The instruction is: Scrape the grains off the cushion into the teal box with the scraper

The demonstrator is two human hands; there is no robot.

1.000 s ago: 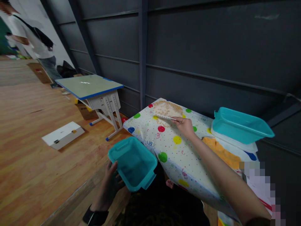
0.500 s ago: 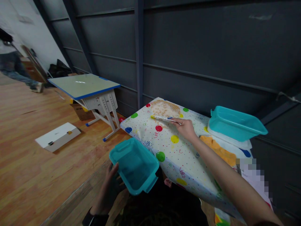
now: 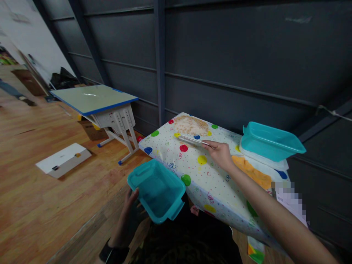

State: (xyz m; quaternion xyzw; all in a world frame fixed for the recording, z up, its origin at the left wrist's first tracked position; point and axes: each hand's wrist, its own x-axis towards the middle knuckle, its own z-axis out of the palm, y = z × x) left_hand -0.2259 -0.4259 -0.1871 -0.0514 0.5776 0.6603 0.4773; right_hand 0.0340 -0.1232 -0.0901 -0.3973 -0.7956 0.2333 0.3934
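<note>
Turquoise plastic bin (image 3: 158, 192) first: who has it, in the head view?

The left hand (image 3: 131, 211). Its thumb is hooked over the rim, with the other fingers in shadow along the outer wall. From that palm the bin sits between one and two o'clock, its mouth turned up toward the wearer

And the right hand (image 3: 221, 156)?

Pinching one end of a flat white strip (image 3: 189, 139) with what look like slots along it. From the grip, the strip's long axis points between nine and ten o'clock

How do the grains lie to that?

The patch of tan and white grains (image 3: 189, 125) is spread near the far corner of the balloon-print tablecloth (image 3: 189, 161), at twelve o'clock from the strip and between ten and eleven from the right hand, which is the nearer one. Whether the strip touches the cloth, I can't tell

And from grains to bin?

Seven o'clock, out past the table's edge. A second turquoise bin (image 3: 272, 143) stands well apart, just shy of three o'clock from the right hand, with an orange cloth (image 3: 251, 172) nearer, at four
</note>
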